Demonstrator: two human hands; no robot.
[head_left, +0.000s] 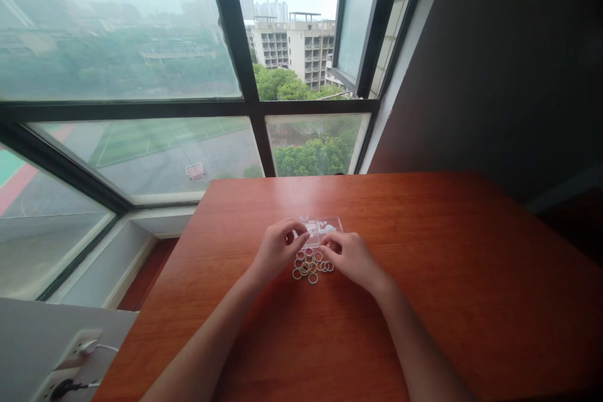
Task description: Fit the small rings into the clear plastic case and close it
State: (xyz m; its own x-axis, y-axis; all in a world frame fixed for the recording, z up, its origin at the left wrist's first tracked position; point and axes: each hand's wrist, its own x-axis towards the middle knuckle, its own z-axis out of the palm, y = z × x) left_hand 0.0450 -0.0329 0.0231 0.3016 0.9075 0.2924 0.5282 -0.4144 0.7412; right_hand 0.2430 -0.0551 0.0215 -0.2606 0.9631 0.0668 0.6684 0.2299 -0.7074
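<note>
Several thin, pale metal-looking rings point(313, 278) lie in a loose cluster on the table, some overlapping. Just behind them sits a clear plastic case point(335, 223) with white shapes showing in it. My left hand point(281, 244) is at the case's left side, thumb and index finger pinched together; whatever is between the tips is too small to name. Over the right edge of the ring cluster, close to the case's front, my right hand point(351, 256) has its fingers curled in a pinch. Its fingertips show no object that I can make out.
The reddish-brown wooden table point(471, 276) reaches up to a large dark-framed window point(254, 107). One window pane point(360, 31) stands open at the upper right. At the lower left, plugs sit in a wall socket point(78, 348). A grey wall point(509, 63) rises on the right.
</note>
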